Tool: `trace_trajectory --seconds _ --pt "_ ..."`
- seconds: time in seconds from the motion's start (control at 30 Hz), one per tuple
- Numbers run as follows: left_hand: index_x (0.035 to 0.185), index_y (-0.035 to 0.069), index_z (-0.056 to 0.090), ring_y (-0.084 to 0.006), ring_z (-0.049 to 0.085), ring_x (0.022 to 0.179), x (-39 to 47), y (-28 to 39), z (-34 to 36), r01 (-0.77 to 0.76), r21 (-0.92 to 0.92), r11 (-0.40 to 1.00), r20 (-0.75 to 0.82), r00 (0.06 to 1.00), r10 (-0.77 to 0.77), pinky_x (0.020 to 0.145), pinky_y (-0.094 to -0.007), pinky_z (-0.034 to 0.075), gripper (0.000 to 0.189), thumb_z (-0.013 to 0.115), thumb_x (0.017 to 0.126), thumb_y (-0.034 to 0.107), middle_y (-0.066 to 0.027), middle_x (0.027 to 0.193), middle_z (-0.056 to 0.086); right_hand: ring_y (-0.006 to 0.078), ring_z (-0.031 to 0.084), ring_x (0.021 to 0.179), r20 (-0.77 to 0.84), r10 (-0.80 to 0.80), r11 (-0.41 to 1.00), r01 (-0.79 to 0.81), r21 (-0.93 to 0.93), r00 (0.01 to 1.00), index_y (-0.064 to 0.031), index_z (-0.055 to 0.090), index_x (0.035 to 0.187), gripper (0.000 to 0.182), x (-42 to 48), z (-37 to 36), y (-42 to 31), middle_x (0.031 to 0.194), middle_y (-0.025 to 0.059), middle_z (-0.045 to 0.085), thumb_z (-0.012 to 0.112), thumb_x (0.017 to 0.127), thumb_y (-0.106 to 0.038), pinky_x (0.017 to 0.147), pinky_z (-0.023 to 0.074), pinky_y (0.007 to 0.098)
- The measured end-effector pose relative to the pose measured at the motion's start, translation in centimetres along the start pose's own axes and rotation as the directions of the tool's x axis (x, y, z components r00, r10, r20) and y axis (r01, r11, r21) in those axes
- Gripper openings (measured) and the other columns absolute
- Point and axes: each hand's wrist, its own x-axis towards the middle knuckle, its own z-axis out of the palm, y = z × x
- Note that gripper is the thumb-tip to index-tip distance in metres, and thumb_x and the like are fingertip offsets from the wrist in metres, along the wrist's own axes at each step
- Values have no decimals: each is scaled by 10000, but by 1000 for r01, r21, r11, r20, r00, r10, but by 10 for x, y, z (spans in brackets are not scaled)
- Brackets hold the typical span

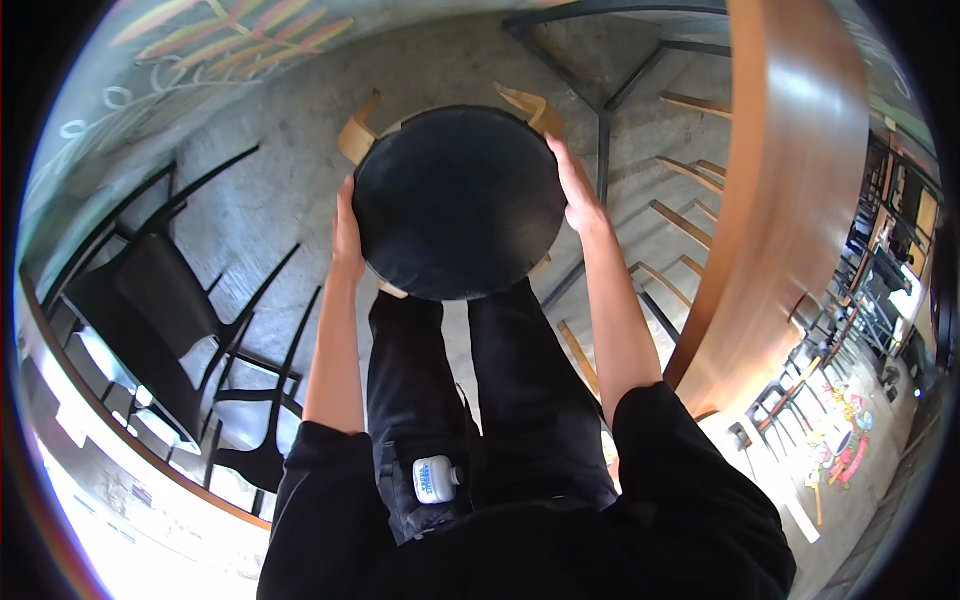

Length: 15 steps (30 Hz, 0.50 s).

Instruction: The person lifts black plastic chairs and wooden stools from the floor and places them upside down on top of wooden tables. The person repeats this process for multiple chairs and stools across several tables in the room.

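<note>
A stool with a round black seat (459,202) is in front of me, between my two hands. Its bent pale-wood legs (358,131) curve out past the seat's far edge on both sides. My left hand (348,232) presses flat against the seat's left rim, fingers pointing away from me. On the opposite rim, my right hand (576,187) grips from the right. The undersides of both palms and the lower part of the stool are hidden. Whether the legs touch the floor, I cannot tell.
To my right stands a long wooden table (787,195) on a black metal frame (602,150), with several wooden legs (686,225) beneath it. Black chairs (161,292) are on the left. A small white bottle-shaped item (435,480) lies against my trousers. Concrete floor (270,165) surrounds the stool.
</note>
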Motion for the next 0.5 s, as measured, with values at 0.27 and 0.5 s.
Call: trace_trajectory --seconds 0.27,0.5 --pt "1266 -46 425 -224 478 1138 -180 80 -61 -143 76 987 -173 973 154 989 -329 352 727 457 867 561 -147 1229 496 136 511 1003 -37 -181 965 185 185 983 13 583 1098 542 -212 23 -26 1034 67 604 483 875 -470 902 354 270" --pt "1001 13 427 -97 346 809 -327 102 -113 -549 194 813 -115 810 574 758 -258 358 646 426 848 641 -13 868 383 117 562 906 34 -278 893 245 378 960 -41 590 1092 539 -402 19 -73 978 44 631 422 908 -520 839 417 273"
